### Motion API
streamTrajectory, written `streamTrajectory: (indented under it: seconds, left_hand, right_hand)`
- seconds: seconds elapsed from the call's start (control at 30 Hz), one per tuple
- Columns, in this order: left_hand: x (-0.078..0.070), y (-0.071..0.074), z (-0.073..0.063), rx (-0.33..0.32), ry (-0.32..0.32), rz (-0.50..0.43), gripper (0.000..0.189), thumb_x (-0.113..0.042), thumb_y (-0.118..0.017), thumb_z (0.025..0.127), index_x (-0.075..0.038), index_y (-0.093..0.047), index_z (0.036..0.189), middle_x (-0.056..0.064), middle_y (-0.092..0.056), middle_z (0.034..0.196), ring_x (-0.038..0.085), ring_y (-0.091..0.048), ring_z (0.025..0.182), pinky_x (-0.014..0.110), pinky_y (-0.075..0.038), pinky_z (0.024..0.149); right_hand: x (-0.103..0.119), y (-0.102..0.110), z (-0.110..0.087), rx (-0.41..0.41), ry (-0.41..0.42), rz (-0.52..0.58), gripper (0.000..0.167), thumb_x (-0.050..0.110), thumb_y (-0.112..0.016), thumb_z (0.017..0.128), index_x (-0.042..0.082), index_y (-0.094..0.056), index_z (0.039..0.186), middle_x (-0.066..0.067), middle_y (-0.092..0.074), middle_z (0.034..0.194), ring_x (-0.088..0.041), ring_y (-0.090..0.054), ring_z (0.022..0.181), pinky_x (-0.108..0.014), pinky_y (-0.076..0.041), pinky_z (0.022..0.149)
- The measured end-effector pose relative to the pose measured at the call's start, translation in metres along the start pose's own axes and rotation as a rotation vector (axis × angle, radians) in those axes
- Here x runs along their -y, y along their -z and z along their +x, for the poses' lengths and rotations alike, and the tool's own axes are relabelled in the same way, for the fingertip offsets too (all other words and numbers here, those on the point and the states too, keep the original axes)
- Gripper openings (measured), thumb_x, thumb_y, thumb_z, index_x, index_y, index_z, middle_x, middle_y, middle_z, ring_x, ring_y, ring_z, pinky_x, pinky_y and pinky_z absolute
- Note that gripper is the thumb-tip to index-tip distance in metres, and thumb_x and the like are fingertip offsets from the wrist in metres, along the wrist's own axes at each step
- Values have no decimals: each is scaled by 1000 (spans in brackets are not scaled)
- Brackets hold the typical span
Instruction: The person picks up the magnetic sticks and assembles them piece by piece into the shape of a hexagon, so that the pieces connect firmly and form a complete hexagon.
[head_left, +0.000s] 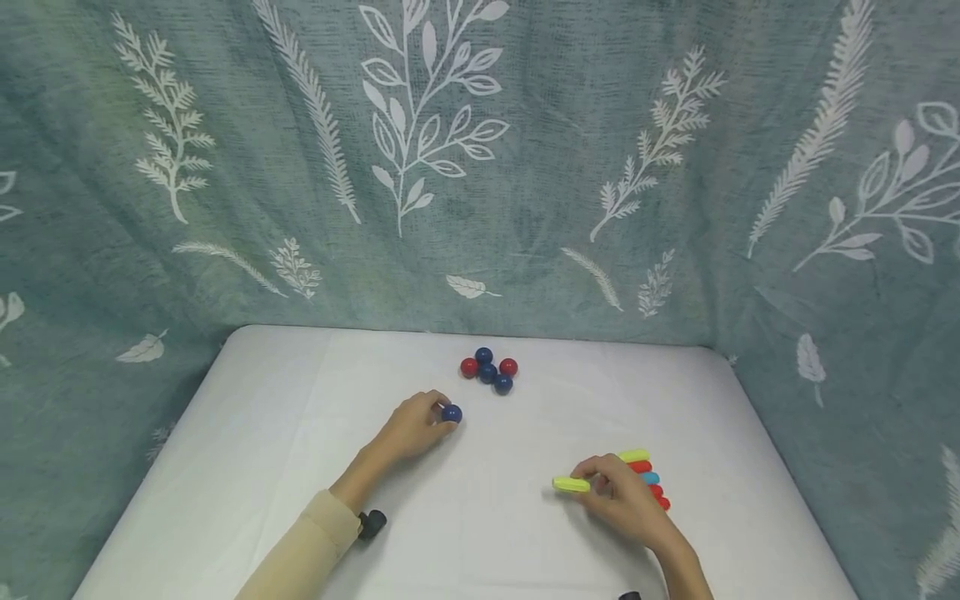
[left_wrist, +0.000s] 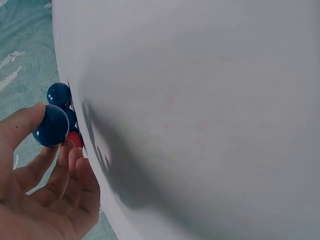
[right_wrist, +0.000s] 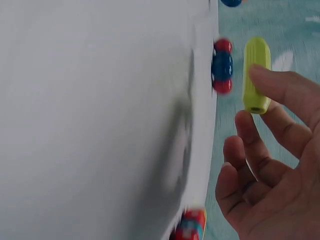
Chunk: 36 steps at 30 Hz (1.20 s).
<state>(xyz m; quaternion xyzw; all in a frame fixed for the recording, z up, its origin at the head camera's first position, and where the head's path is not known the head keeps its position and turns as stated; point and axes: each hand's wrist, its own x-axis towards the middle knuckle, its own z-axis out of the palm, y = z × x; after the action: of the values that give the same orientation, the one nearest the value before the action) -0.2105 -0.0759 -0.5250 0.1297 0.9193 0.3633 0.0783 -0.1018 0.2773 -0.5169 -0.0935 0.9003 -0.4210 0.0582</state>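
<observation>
My left hand (head_left: 416, 423) pinches a glossy dark blue ball (head_left: 452, 413) between thumb and fingers; in the left wrist view the ball (left_wrist: 51, 126) shows at the fingertips. Just beyond it, a cluster of blue balls (head_left: 483, 356) and red balls (head_left: 508, 367) lies on the table. On the right side, my right hand (head_left: 622, 498) holds a short yellow-green ribbed stick (head_left: 571, 484) by thumb and fingers. The right wrist view shows a small hole in the end of this stick (right_wrist: 256, 85). Behind that hand, partly hidden, lie another yellow-green stick (head_left: 634, 456), red sticks (head_left: 641, 467) and a blue one (head_left: 650, 478).
A white cloth covers the table (head_left: 300, 392). A green-grey curtain (head_left: 555, 167) with white leaf prints hangs behind it and at the sides. A black wrist camera (head_left: 372, 523) sits at the left sleeve's cuff.
</observation>
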Motion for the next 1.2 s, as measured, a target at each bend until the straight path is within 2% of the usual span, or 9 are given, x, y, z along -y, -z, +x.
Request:
streamTrajectory:
  seconds: [0.13, 0.37, 0.6, 0.87, 1.2]
  left_hand:
    - [4, 4, -14, 17, -7, -1, 42, -31, -76, 90, -9, -63, 123, 5, -65, 107, 16, -61, 87, 36, -52, 74]
    - [11, 13, -38, 19, 23, -10, 41, -30, -77, 88, -10, -64, 121, 4, -66, 107, 17, -62, 88, 37, -52, 73]
    - [19, 21, -54, 11, 62, -25, 39, -29, -79, 87, -11, -66, 119, 3, -67, 107, 16, -62, 87, 37, -52, 71]
    - [27, 25, -64, 5, 78, -44, 37, -28, -79, 86, -12, -66, 118, 2, -68, 107, 12, -61, 84, 34, -51, 69]
    - [33, 26, -66, 3, 71, -51, 36, -25, -81, 85, -13, -67, 116, 1, -68, 105, 10, -59, 80, 32, -49, 67]
  right_hand:
    - [8, -15, 14, -1, -8, -21, 26, 11, -81, 84, 26, -69, 102, 7, -62, 100, -20, -54, 90, -31, -47, 77]
    - [25, -41, 44, -7, -14, -45, 24, 14, -82, 84, 26, -69, 101, 8, -61, 97, -16, -53, 84, -30, -46, 68]
    - [40, -60, 66, 14, 36, -7, 24, 13, -81, 84, 25, -70, 101, 6, -60, 94, -16, -51, 77, -29, -45, 62]
    - [56, -81, 88, 76, 122, 3, 23, 12, -79, 85, 21, -69, 104, 5, -58, 93, -15, -50, 75, -29, -45, 62]
    - [72, -109, 109, 145, 158, 4, 22, 13, -77, 86, 17, -69, 106, 5, -59, 95, -13, -52, 73, -28, -45, 63]
